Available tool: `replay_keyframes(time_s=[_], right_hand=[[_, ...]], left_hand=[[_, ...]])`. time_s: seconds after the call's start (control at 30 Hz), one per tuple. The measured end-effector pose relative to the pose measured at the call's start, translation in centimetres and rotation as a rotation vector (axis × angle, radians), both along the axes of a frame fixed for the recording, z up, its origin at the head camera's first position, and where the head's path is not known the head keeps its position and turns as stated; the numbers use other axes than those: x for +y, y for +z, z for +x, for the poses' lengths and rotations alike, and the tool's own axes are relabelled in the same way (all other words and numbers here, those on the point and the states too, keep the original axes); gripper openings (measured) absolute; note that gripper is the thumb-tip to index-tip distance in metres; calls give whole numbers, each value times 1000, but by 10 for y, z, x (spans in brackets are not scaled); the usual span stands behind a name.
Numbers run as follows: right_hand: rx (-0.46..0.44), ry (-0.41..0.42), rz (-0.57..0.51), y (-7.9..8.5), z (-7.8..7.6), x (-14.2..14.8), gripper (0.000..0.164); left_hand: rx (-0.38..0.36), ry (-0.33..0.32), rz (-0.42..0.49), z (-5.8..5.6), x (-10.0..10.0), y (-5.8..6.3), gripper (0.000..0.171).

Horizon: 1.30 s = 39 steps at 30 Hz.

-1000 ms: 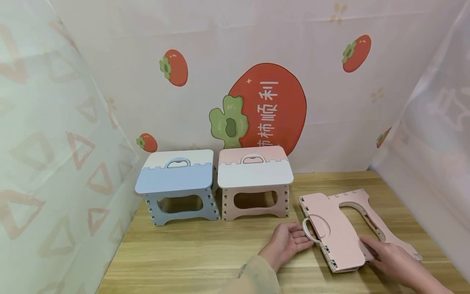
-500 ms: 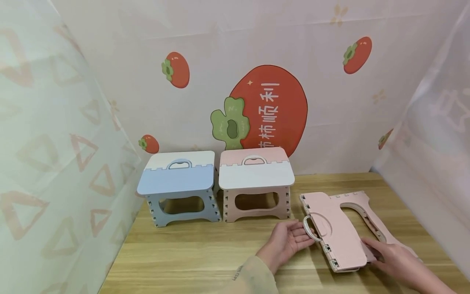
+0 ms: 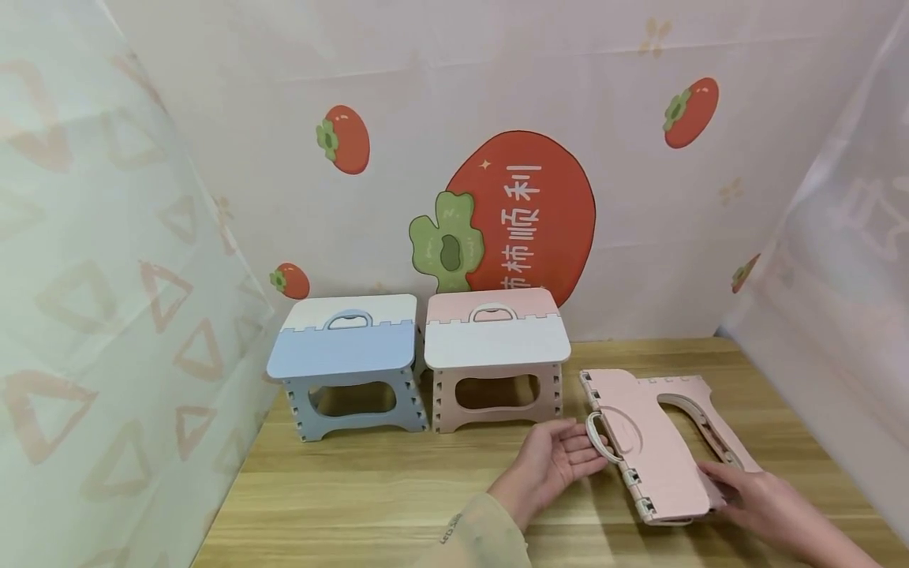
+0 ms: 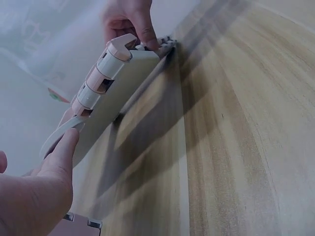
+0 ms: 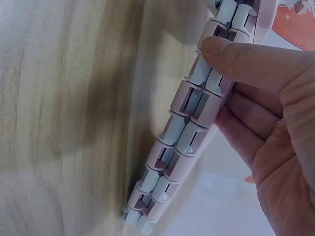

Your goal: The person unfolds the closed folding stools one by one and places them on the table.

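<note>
A pink folding stool [image 3: 660, 442], partly folded, stands tilted on the right side of the wooden table. My right hand [image 3: 760, 493] grips its near edge; in the right wrist view, the thumb [image 5: 216, 46] presses the hinged edge [image 5: 182, 123] with the other fingers behind. One leg panel [image 3: 710, 418] angles out behind the seat. My left hand [image 3: 550, 465] lies palm up, fingers loosely extended against the stool's white carry handle [image 3: 602, 442]. In the left wrist view, a finger [image 4: 64, 147] touches that handle; some fingertips are hidden behind it.
Two unfolded stools stand side by side at the back: a blue-and-white one [image 3: 341, 347] and a pink-and-white one [image 3: 497, 339]. Printed cloth [image 3: 639, 260] encloses the wooden table [image 3: 341, 497] at the back and sides.
The leg panel has swung inward, closer to the stool's seat, beside my right hand. My left hand has stayed at the handle. The head view has shifted slightly.
</note>
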State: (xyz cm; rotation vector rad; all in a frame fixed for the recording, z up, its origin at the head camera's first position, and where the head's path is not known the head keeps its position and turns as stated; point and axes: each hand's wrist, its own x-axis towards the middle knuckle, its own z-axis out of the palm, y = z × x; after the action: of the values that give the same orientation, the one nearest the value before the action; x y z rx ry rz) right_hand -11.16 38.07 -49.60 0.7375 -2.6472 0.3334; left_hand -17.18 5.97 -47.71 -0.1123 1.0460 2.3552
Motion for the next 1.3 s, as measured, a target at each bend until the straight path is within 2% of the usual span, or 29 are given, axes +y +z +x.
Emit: replay_keyframes(time_s=[0.33, 0.57, 0.73, 0.97, 1.3], right_hand=[[-35, 9, -25, 5, 2, -1, 63], [-4, 24, -46, 5, 5, -2, 66], [-45, 13, -64, 8, 6, -1, 66], [-30, 17, -76, 12, 7, -4, 68], [-47, -26, -68, 16, 8, -7, 65]], left_hand=[[45, -25, 17, 0, -3, 12, 53], [53, -44, 16, -2, -7, 17, 50], [66, -59, 22, -4, -7, 23, 51], [82, -72, 24, -5, -8, 29, 52], [127, -86, 14, -9, -9, 36, 55]])
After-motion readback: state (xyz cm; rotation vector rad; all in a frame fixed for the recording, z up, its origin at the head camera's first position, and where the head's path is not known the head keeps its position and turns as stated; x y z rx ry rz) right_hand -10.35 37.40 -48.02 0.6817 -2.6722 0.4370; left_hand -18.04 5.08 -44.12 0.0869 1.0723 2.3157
